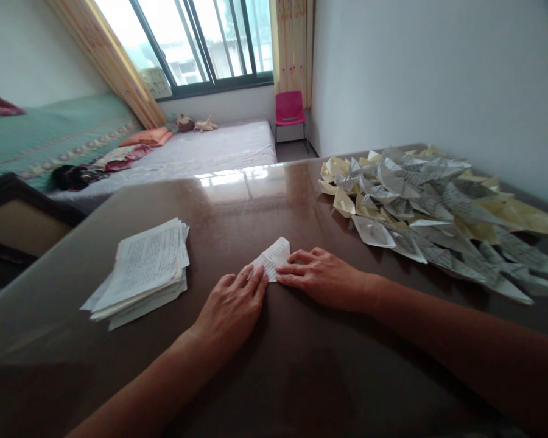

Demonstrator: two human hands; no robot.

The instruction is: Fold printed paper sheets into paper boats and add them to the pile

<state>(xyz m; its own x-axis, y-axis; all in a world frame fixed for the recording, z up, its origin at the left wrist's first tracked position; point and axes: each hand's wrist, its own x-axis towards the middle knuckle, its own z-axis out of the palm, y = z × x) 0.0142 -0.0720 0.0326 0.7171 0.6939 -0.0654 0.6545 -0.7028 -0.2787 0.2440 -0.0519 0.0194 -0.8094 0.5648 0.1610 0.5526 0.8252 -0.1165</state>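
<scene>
A small folded sheet of printed paper [276, 250] lies on the brown tabletop in front of me, its peak pointing away. My left hand [235, 298] holds its lower left part down, palm down and fingers close together. From the other side, the bent fingers of my right hand [322, 274] grip its right edge. Both thumbs are mostly hidden, and the fingers cover the paper's lower corners. To the left rests a stack of loose written sheets [148, 264]. Many folded paper boats [402, 188], white and yellowish, are heaped at the right.
The glossy table [237, 210] reaches toward a bed [228, 143] under the window. A pink chair [289, 109] stands beyond the table's far edge. A dark wooden chair back [22, 213] is near the left edge. The white wall [415, 73] runs along the right.
</scene>
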